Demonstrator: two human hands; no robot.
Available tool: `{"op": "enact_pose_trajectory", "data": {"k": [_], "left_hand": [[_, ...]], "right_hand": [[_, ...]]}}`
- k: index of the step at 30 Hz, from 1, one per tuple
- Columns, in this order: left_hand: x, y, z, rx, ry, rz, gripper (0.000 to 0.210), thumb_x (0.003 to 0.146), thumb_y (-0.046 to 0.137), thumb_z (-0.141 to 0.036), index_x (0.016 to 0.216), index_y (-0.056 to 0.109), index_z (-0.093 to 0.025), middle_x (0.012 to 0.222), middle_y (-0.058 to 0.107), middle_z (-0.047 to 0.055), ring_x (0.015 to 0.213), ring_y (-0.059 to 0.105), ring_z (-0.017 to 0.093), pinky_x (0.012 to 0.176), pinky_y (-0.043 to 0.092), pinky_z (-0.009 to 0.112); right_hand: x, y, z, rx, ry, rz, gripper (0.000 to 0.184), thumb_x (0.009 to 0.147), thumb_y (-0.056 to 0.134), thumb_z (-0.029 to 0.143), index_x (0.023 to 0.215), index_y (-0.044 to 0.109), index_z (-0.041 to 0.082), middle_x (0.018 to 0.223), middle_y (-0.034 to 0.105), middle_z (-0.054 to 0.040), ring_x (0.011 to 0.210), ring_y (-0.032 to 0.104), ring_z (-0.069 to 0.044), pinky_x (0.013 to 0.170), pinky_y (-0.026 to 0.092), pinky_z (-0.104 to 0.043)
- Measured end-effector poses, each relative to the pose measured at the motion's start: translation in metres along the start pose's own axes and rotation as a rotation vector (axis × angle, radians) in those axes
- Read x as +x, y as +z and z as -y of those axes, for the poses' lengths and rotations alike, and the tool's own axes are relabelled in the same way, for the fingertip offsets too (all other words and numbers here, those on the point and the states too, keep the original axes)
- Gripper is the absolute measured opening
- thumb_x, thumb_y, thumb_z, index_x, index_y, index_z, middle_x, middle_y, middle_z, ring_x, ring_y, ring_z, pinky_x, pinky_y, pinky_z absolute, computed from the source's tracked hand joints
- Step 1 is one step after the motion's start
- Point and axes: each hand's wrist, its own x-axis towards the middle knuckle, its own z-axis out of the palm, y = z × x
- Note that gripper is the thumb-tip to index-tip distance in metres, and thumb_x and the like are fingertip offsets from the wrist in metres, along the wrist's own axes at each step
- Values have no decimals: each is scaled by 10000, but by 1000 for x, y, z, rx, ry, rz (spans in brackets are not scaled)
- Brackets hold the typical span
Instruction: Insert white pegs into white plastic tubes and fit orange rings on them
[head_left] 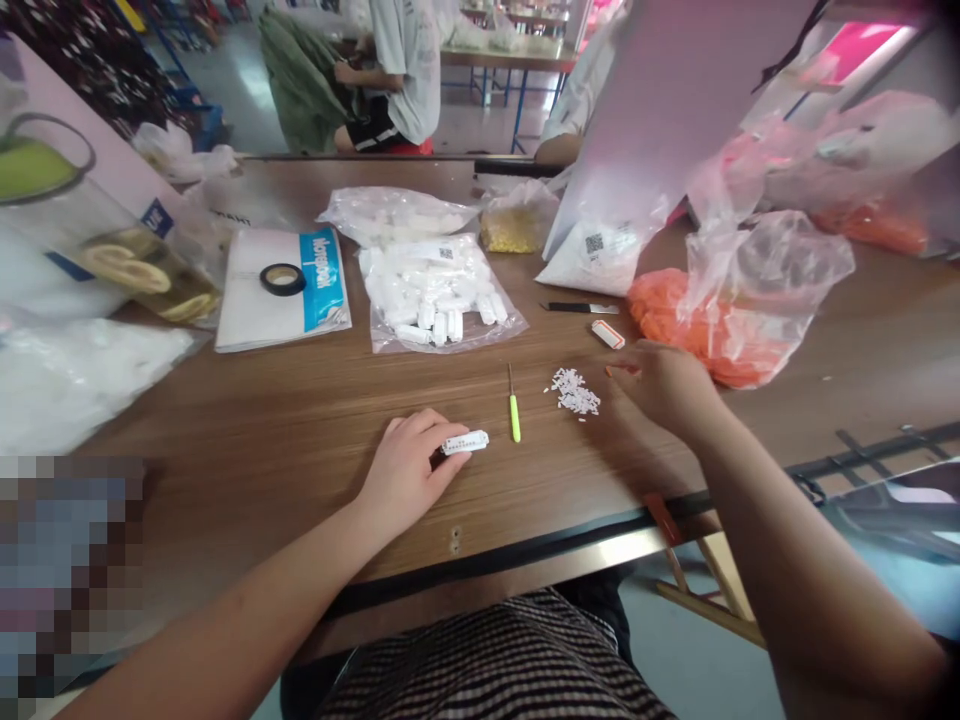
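Note:
Between the thumb and fingers of my left hand [409,465] is a small white plastic connector housing [465,442], with a row of tiny marks or holes along its face. My right hand [664,390] is pinched on a small orange piece [610,371], just left of a clear bag of orange parts [701,320]. A pile of tiny white pieces [574,392] lies on the table between my hands. Left of that pile is a thin pick with a yellow-green handle [514,415]. Beyond my right hand rests another white housing with an orange edge [608,334].
Behind lie black-handled tweezers or a knife [579,307], a bag of white housings [442,290], a bag of yellow parts [514,222] and a bag of white pieces [592,255]. Black tape [283,279] sits on a packet [247,310]. A drink jug [112,230] stands left. People sit beyond.

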Motion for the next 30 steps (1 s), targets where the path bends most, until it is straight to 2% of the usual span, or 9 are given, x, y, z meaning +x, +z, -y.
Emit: {"op": "enact_pose_trajectory", "data": {"k": [2,4,6,10,17,22,26,28,30], "left_hand": [[0,1,1,-2,1,0,214,924,626,-297,1131,669,-262,1015,668,20,944,612,203,859,413,402],[0,2,2,1,4,-6,229,926,622,-301,1148,667,-269,1014,667,21,945,612,205,853,422,404],[0,1,1,15,13,-12,229,927,618,-300,1149,667,-270,1005,663,23,939,610,206,844,432,405],[0,-2,-3,73,45,-17,209,948,564,-275,1130,664,-244,979,643,44,918,590,210,801,475,384],[-4,-5,-8,178,62,1,217,967,504,-252,1144,629,-231,988,620,62,926,570,218,763,514,353],[-4,-4,-9,175,44,17,268,957,503,-238,1206,600,-228,990,610,70,929,567,232,749,513,368],[-2,-7,-13,-89,8,29,235,949,523,-233,1160,627,-235,1013,613,66,934,576,221,801,516,404],[-1,-7,-13,-353,-103,43,216,928,573,-266,1134,633,-239,1005,629,53,877,599,194,758,532,380],[1,-6,-12,-701,-229,101,240,913,600,-309,1138,610,-225,989,653,57,854,625,185,685,549,342]], "right_hand": [[7,-2,-21,-75,89,48,217,853,591,286,949,775,223,894,728,-90,770,641,-237,666,407,-335],[11,2,-28,-94,114,88,237,856,586,361,916,770,223,836,728,-84,742,642,-240,657,398,-336],[13,9,-23,-155,113,97,275,861,555,398,848,752,207,803,728,-85,753,649,-253,702,397,-361],[15,18,-6,-367,110,116,295,861,471,314,780,714,168,852,737,-124,823,663,-286,768,362,-413],[20,10,-2,-467,121,186,335,848,453,349,831,715,142,870,736,-159,838,664,-299,758,344,-411],[25,14,-9,-456,77,203,278,818,473,292,779,698,134,851,735,-162,797,653,-280,739,341,-398],[25,14,-11,-245,91,103,175,761,555,254,674,671,156,747,715,-119,741,638,-265,732,363,-393],[20,9,1,-113,91,22,133,753,589,250,679,671,175,738,706,-83,712,626,-234,711,386,-367],[12,4,27,6,8,-52,137,785,594,276,695,661,197,747,695,-53,713,618,-204,713,416,-342]]}}
